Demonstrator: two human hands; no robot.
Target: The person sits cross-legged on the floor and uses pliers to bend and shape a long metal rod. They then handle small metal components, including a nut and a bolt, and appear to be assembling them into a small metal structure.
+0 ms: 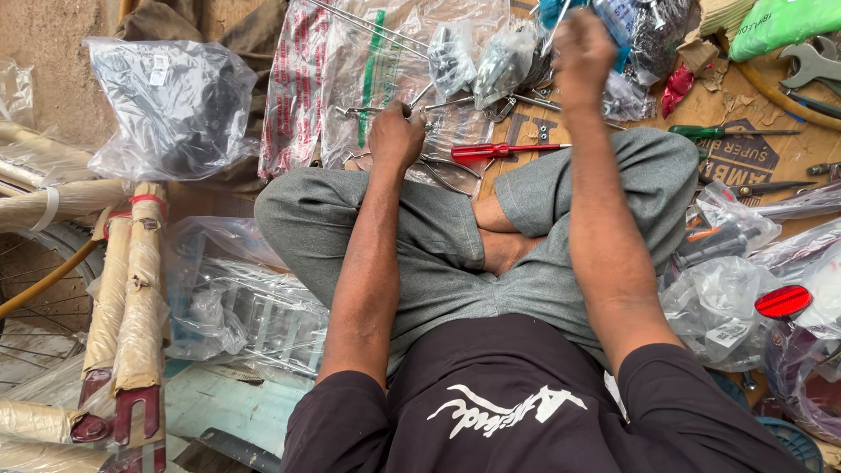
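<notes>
I see my left hand point(396, 136) fisted round a thin bright metal rod assembly point(455, 101) lying over clear plastic bags point(385, 61) just past my knees. Right hand point(583, 52) raised higher, fingers closed on a slim metal rod w/ blue end point(554, 13). Red-handled screwdriver point(491, 151) lies on brown cardboard sheet point(736, 105) btwn both hands, near left knee; paper-wrapped bike frame point(131, 289) well off to my left

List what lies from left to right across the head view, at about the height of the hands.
Clear bag of dark parts → left hand on thin metal rods → red-handled screwdriver → raised right hand → green-handled screwdriver → open-ended spanner.
</notes>
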